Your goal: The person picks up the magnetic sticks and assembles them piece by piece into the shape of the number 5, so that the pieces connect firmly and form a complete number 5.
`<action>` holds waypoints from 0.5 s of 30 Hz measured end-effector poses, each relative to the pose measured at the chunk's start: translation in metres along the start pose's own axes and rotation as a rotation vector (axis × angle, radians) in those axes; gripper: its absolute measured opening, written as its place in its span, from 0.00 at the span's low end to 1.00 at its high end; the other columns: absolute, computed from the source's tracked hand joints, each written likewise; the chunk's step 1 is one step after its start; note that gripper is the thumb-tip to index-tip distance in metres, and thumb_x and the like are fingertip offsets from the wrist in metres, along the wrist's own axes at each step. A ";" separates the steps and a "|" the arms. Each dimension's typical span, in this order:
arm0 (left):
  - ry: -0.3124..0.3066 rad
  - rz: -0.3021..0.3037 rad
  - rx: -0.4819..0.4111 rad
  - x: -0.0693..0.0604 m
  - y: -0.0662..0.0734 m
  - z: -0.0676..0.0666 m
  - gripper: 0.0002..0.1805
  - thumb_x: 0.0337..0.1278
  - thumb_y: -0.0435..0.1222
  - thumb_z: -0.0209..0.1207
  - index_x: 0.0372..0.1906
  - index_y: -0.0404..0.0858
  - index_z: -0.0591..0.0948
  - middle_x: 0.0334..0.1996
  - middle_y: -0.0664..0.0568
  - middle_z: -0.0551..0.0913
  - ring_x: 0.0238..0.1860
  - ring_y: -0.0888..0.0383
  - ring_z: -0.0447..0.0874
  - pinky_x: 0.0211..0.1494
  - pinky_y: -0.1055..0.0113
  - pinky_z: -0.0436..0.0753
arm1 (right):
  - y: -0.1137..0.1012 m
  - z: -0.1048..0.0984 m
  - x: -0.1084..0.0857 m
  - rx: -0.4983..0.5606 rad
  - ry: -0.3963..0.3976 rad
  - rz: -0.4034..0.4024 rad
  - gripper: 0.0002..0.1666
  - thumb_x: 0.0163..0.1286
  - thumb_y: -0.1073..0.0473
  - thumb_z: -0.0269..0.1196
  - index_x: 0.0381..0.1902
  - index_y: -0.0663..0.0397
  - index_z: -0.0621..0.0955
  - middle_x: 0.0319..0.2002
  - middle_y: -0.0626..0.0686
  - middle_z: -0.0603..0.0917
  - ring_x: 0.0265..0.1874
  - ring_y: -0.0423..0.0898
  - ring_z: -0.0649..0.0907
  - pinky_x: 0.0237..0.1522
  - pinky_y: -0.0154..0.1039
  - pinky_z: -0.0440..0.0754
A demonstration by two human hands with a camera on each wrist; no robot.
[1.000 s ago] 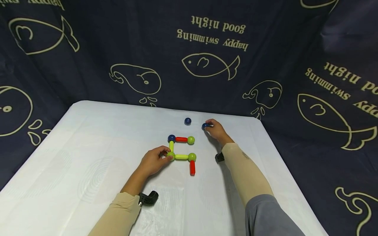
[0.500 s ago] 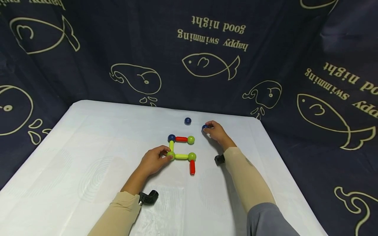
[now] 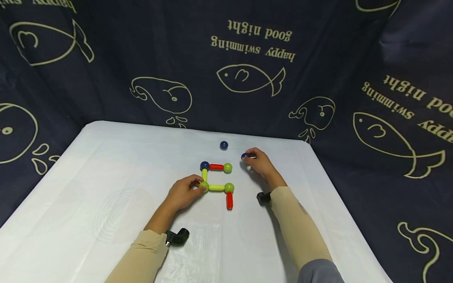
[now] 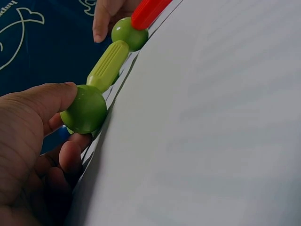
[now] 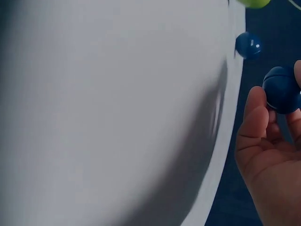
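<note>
My left hand (image 3: pixel 185 192) pinches a green ball (image 4: pixel 84 109) at the near left corner of a chain of balls and rods lying on the table. From that ball one yellow-green rod (image 3: pixel 204 175) runs back to a dark blue ball (image 3: pixel 205 166), which joins a red rod (image 3: pixel 216 167) and a green ball (image 3: pixel 228 168). Another yellow-green rod (image 4: pixel 108 66) runs right to a green ball (image 4: pixel 129 34) with a red rod (image 4: pixel 149 12) pointing toward me. Right of the chain, my right hand (image 3: pixel 261 162) holds a dark blue ball (image 5: pixel 281 90) between thumb and fingers.
A loose dark blue ball (image 3: pixel 224 145) lies behind the chain, left of my right hand. The white-covered table (image 3: pixel 106 165) ends at a dark curtain (image 3: pixel 198 47) printed with fish. Each wrist wears a black camera band (image 3: pixel 178 237).
My right hand has drawn a little toward me with the dark blue ball in its fingers. The left hand and the chain hold their place.
</note>
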State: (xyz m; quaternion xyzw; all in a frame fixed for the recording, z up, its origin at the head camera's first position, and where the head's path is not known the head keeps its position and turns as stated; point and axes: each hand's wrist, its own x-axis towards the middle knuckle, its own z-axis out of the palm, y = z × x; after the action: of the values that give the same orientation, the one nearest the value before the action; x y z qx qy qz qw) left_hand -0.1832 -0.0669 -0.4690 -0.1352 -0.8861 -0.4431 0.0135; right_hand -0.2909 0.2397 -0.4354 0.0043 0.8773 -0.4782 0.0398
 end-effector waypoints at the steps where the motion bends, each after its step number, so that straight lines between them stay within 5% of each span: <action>1: 0.000 0.002 0.001 0.000 0.000 0.000 0.13 0.58 0.44 0.68 0.46 0.46 0.84 0.36 0.58 0.85 0.31 0.61 0.75 0.36 0.62 0.73 | -0.001 0.000 -0.003 0.003 -0.003 -0.007 0.21 0.68 0.56 0.67 0.55 0.56 0.76 0.53 0.56 0.79 0.45 0.50 0.77 0.42 0.41 0.78; 15: -0.005 0.000 0.000 0.001 -0.002 0.000 0.13 0.58 0.44 0.68 0.46 0.46 0.83 0.36 0.57 0.85 0.31 0.61 0.75 0.36 0.62 0.73 | -0.005 0.004 -0.054 0.105 -0.074 -0.082 0.19 0.66 0.58 0.69 0.50 0.57 0.76 0.44 0.55 0.80 0.39 0.49 0.78 0.44 0.51 0.78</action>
State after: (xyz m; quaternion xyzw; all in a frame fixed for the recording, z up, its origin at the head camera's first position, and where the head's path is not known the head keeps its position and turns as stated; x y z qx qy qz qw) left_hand -0.1842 -0.0672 -0.4704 -0.1362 -0.8861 -0.4429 0.0114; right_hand -0.2371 0.2353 -0.4297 -0.0472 0.8485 -0.5244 0.0525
